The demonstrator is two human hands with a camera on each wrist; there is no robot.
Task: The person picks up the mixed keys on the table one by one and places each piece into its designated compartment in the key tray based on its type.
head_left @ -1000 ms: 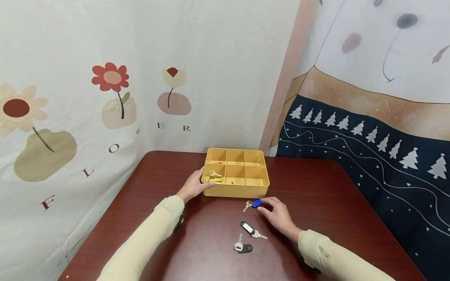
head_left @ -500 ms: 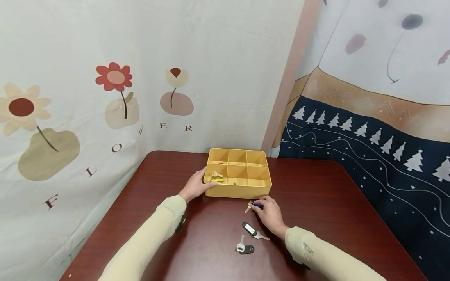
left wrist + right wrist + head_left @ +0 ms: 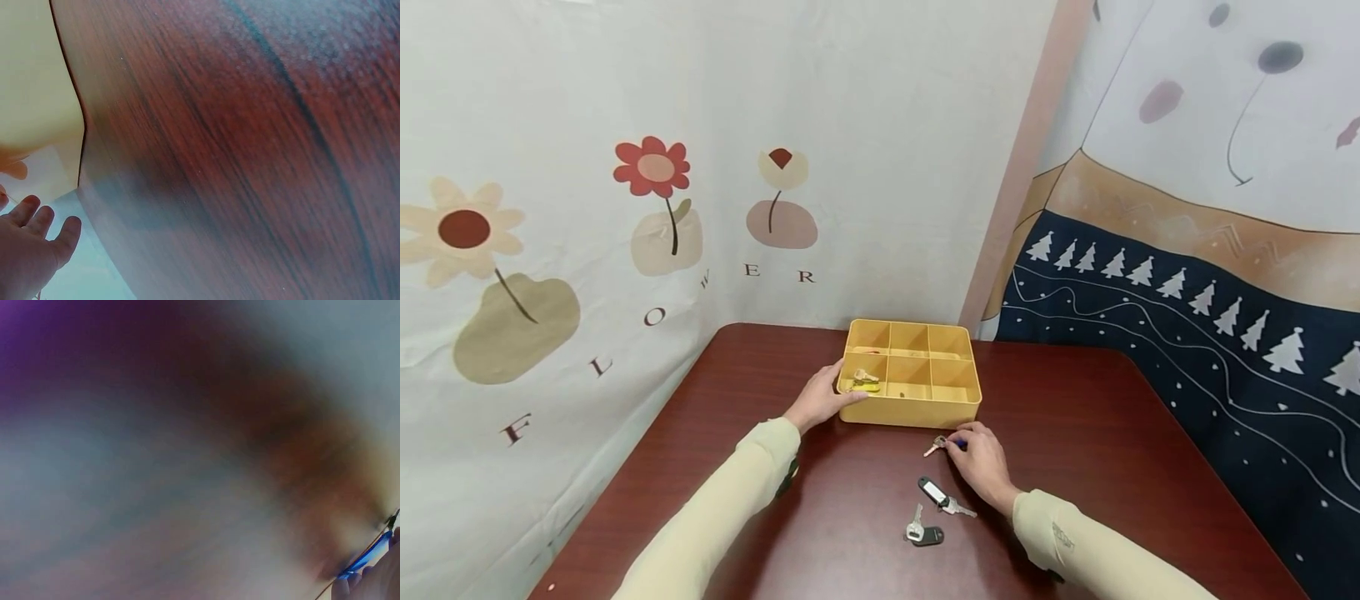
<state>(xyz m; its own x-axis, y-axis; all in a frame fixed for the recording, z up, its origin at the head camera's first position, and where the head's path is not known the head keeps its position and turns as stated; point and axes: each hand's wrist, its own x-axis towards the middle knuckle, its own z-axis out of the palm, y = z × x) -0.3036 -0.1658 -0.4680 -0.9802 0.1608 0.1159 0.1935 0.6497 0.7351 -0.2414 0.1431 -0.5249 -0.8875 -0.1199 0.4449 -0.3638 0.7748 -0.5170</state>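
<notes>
A yellow box (image 3: 910, 410) with six compartments stands at the back of the table. My left hand (image 3: 817, 400) rests on its front left corner, the thumb along the front and the fingers at the left side. In the left wrist view the left fingers (image 3: 67, 236) are spread and loosely straight. In front of the box, my right hand (image 3: 983, 460) pinches the blue tag (image 3: 961, 443) of a key (image 3: 935, 447); the fingers hide most of the tag. In the right wrist view the blue tag (image 3: 369, 555) shows at the fingertips.
Two more keys lie nearer on the table (image 3: 820, 533): one with a black-and-white tag (image 3: 933, 492), one with a dark tag (image 3: 928, 537). A yellow-tagged key (image 3: 865, 386) is in the box's front left compartment. Something red (image 3: 874, 352) shows in the compartment behind.
My right hand has moved left onto the blue tag, and its fingers have closed on it. The left hand stays at the box corner. The view has shifted slightly.
</notes>
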